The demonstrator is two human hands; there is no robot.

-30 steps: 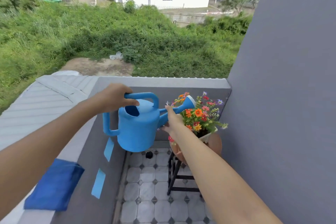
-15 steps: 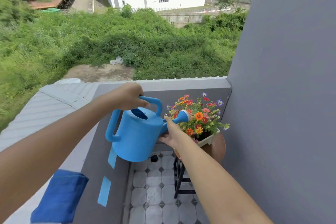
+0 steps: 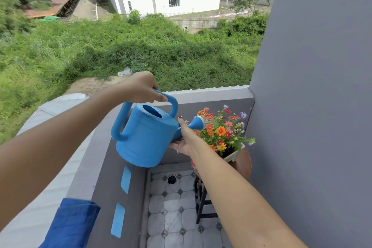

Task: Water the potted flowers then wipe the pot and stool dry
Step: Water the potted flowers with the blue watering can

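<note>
I have the blue plastic watering can (image 3: 147, 137) lifted in both hands over the corner of the balcony, tipped forward and to the right. My left hand (image 3: 141, 87) is clenched around the top loop of its handle, fingers wrapped over the bar. My right hand (image 3: 184, 141) is under the base of the spout, palm up and fingers spread against the can's underside, thumb raised beside the spout; it supports rather than clamps. The spout's pale sprinkler head (image 3: 200, 122) sits right at the left edge of the bunch of orange, red and purple flowers (image 3: 222, 129), and I can make out thin streaks of water leaving it toward the blooms.

The flowers stand in a white square plastic pot (image 3: 234, 154), which rests on a round brown wooden stool (image 3: 243, 164) with dark legs, tucked into the corner against the grey wall (image 3: 314, 106). My right forearm crosses in front of the stool's left side, so I cannot see that part of the seat.

A folded dark blue cloth (image 3: 70, 225) lies on top of the grey parapet ledge (image 3: 60, 179) at lower left, well apart from the pot. Two strips of light blue tape (image 3: 118, 219) are stuck to the ledge's inner face. Below is a pale tiled floor (image 3: 171, 223).
</note>
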